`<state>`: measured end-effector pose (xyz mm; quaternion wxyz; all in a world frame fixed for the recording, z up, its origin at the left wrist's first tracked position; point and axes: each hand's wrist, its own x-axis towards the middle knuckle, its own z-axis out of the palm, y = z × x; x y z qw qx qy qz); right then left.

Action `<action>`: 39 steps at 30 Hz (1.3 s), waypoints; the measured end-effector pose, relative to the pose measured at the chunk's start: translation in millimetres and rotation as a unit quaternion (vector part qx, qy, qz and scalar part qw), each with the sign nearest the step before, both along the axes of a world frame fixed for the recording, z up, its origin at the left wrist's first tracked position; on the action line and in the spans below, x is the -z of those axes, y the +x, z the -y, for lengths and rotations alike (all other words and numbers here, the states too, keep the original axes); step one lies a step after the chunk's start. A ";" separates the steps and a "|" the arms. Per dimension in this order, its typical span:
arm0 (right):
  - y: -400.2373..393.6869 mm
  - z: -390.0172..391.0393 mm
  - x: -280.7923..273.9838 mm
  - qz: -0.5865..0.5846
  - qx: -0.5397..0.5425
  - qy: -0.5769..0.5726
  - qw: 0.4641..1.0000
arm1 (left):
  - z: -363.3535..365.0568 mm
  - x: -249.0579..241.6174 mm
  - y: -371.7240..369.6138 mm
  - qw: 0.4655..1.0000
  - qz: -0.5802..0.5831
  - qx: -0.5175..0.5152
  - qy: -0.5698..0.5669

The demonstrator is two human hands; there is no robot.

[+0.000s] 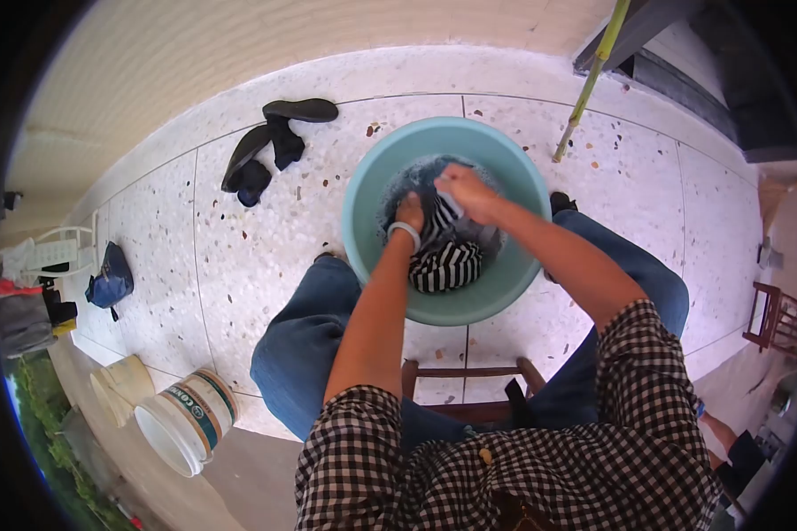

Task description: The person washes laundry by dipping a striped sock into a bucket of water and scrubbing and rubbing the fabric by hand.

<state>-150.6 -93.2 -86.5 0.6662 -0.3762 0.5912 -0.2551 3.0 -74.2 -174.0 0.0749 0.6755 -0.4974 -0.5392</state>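
A round teal basin (361, 270) stands on the floor between my knees, holding sudsy water and wet clothes. Bunched in it is a black-and-white striped garment (446, 267), with darker cloth under the foam. My left hand (409, 212), a pale band at its wrist, is down in the basin, gripping the striped garment's left side; its fingertips are partly hidden. Just above the cloth, my right hand (468, 191) is closed in a fist around a pulled-up part of the garment, slightly blurred.
Black shoes (299, 110) with dark socks lie back left. A green bamboo pole (584, 97) stands back right. To the left are a blue bag (111, 276), a white bucket (186, 423) and a white chair (62, 252). A wooden chair (775, 319) and another person's arm (719, 432) are right.
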 end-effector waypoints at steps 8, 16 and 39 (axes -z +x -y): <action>-17.0 1.5 -139.9 0.260 -0.068 -0.024 0.963 | 3.5 -76.0 2.6 0.841 -0.496 -0.216 0.027; -52.6 -0.3 -79.2 0.218 -0.021 0.001 0.976 | -16.9 -104.0 10.4 0.838 -0.497 -0.159 0.157; -48.9 -73.1 -172.1 0.174 -0.104 -0.079 0.976 | -79.7 -285.4 -12.8 0.878 -0.446 -0.155 -0.081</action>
